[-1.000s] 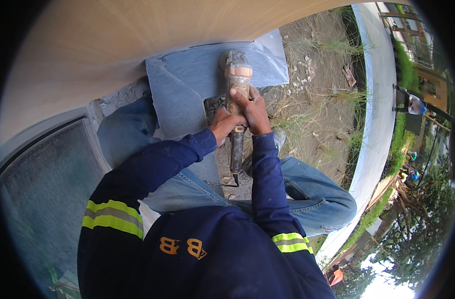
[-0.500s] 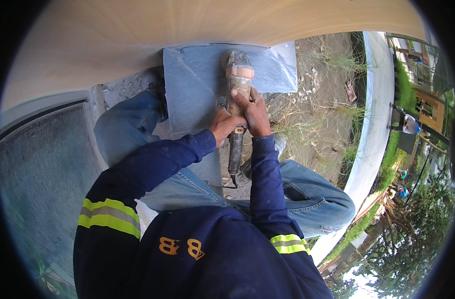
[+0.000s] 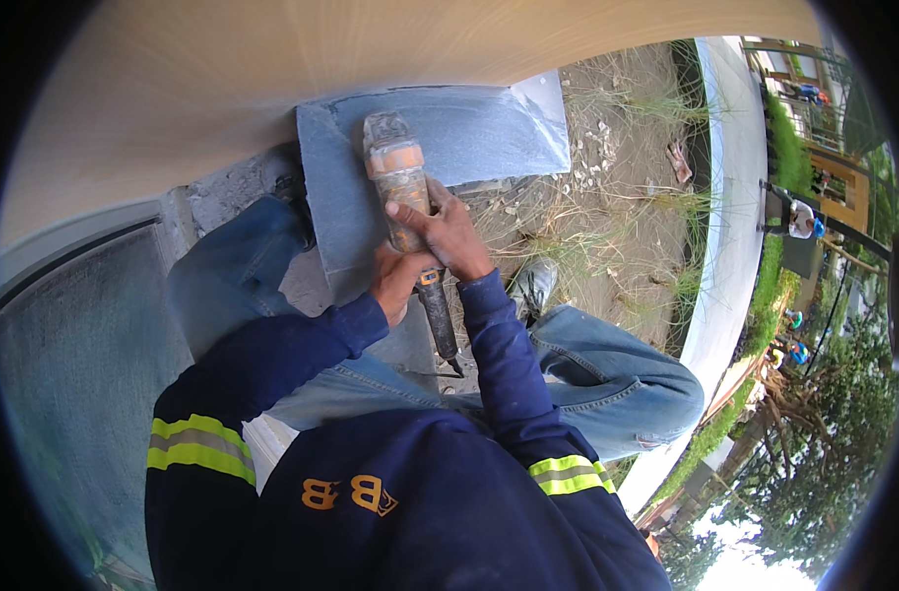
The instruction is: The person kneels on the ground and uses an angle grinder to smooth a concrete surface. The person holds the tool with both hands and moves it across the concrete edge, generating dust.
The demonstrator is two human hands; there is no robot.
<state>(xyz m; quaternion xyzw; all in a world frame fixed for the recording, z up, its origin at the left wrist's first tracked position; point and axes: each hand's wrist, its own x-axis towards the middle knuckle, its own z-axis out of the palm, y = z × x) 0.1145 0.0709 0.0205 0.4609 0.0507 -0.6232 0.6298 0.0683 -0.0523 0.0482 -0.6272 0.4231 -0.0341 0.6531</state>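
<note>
A dusty orange and grey angle grinder (image 3: 406, 187) lies lengthwise between my hands, its head over a blue-grey stone slab (image 3: 489, 123) at the foot of the tan wall; whether the disc touches the slab is hidden. My right hand (image 3: 448, 236) is wrapped round the grinder's body, thumb across its top. My left hand (image 3: 398, 284) grips it lower down, partly hidden under the tool. The black handle end and cord (image 3: 449, 355) point toward my lap.
A tan wall (image 3: 223, 79) borders the slab. A glass panel (image 3: 80, 335) is at left. My jeans-clad legs (image 3: 607, 384) flank the work. Dry grass and soil (image 3: 617, 227) lie right, bordered by a pale concrete ledge (image 3: 727, 197). Several people (image 3: 802, 219) are in the distance beyond.
The grinder and both my hands have moved left across the slab, and the grinder's head now tilts leftward. My grip looks the same.
</note>
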